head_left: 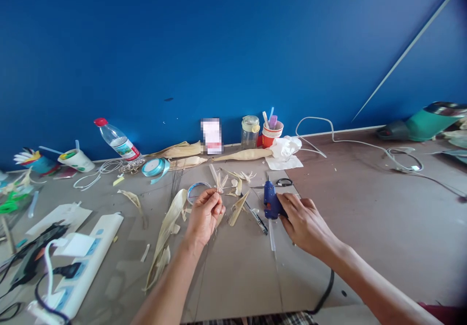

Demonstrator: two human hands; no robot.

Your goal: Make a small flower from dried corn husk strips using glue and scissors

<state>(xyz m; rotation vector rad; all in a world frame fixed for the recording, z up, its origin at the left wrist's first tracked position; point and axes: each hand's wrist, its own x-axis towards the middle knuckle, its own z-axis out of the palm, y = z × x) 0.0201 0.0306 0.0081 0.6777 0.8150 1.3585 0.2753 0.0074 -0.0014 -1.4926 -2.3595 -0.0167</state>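
Between the thumb and fingers of my left hand (206,214) is a small corn husk flower (221,183), its pale petals pointing up. My right hand (301,219) is closed round the handle of a blue glue gun (270,199). Its nozzle points away from me, and a clear glue stick (272,237) sticks out of the back. Between the hands lie a dark pen (258,219) and a folded piece of dried husk (238,210). A roll of tape (198,192) rests just beyond my left hand, beside a long husk strip (166,240).
A white power strip (95,257) with plugs lies at left, near a black glue gun (36,252). Along the blue wall stand a tilted water bottle (122,142), a glass jar (250,133) and a red cup (272,134). A white cable (359,142) crosses the right side.
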